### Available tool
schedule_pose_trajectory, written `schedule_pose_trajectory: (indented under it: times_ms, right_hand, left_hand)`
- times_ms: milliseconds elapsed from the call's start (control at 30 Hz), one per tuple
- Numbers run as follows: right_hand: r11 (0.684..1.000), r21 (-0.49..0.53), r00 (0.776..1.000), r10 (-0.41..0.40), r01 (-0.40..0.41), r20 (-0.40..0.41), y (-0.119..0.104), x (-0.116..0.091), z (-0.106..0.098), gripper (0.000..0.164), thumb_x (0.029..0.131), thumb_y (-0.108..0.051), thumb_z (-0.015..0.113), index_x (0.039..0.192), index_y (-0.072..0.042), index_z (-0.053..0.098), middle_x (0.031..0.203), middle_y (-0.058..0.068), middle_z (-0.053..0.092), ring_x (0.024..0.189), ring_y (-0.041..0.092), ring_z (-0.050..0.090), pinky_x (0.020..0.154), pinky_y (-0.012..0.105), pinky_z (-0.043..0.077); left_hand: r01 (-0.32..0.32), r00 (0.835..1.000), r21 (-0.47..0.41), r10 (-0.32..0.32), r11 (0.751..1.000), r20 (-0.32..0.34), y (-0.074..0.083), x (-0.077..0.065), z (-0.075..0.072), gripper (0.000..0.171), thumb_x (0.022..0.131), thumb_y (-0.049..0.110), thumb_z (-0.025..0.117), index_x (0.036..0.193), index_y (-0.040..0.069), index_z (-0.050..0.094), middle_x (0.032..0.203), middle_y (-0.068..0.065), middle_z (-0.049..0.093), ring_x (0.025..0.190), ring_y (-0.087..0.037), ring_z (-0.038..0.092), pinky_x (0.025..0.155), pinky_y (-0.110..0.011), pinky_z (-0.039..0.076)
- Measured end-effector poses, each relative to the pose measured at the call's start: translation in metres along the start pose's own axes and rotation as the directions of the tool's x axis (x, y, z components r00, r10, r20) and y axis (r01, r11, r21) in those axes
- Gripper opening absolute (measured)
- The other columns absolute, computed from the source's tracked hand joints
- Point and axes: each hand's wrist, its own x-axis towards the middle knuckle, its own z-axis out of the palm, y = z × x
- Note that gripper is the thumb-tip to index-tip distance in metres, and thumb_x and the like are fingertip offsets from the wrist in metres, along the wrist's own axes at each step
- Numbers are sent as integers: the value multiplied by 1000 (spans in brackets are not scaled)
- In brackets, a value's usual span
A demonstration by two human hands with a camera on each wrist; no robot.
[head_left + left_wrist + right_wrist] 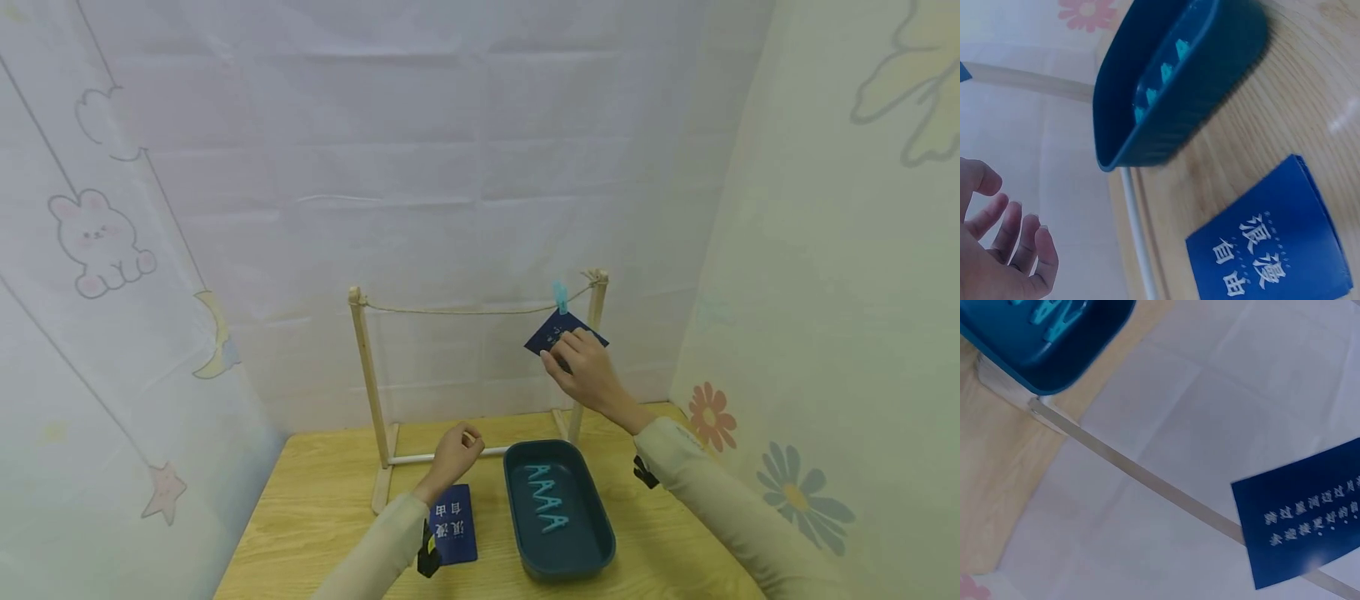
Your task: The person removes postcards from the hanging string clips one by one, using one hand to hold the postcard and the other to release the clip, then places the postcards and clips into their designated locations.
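A dark blue card (542, 340) with white writing hangs tilted, one corner up, from a light-blue clothespin (561, 297) on a string (457, 312). My right hand (585, 371), fingers bent, is in front of the card's lower part; whether it pinches the card is hidden. Part of the card (1300, 519) shows in the right wrist view, without the hand. My left hand (455, 454), loosely curled with nothing in it, is above the table near a folded blue card (456, 533). In the left wrist view the same hand (1007, 250) is beside that card (1272, 244).
The string spans a wooden frame with a left post (367, 383) and a white lower bar (412, 458). In front of its right side stands a dark teal tray (566, 567) holding several light-blue clothespins (547, 498). White printed sheets (465, 167) enclose the wooden table (300, 500).
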Motion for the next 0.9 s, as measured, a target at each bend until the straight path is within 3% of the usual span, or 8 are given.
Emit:
schedule_pose_trajectory:
  times_ms: [133,233,567,767,900]
  right_hand:
    - [999,-26,999,-33,33,-30,8,20,-7,26,98,-19,57,77,-4,62,75,9,55,68,29,48,62,42,41]
    - [999,-42,999,-15,14,-38,14,35,-13,24,98,-19,59,83,-1,64,84,14,57,75,34,51,67,46,43]
    - [992,-104,994,77,-69,78,41,68,-26,26,95,-20,61,105,4,66,110,23,59,101,43,54,89,56,43]
    - [978,-143,972,173,-151,161,58,73,-27,29,98,-22,59,114,1,66,120,24,58,113,44,50,98,58,37]
    - [968,-147,943,235,-204,237,63,71,-28,33,101,-23,54,121,1,66,124,23,59,119,43,50,104,56,34]
  left_hand:
    - [-30,1000,-11,30,999,-4,13,10,4,17,96,15,61,106,1,63,83,-3,59,67,-13,53,53,-28,45]
    - [-51,999,-30,51,998,-5,22,11,7,16,97,14,62,105,1,63,83,-5,60,67,-14,54,52,-28,46]
    - [-85,996,-32,85,996,13,32,14,14,13,99,14,61,104,2,62,80,-2,58,64,-12,52,51,-27,45]
    - [-91,996,-57,92,994,5,37,18,14,12,99,13,60,104,2,62,81,-3,58,68,-14,53,53,-27,46]
    - [-99,995,-77,100,992,12,39,18,17,13,98,12,60,106,1,62,83,-4,59,69,-14,53,54,-28,47]
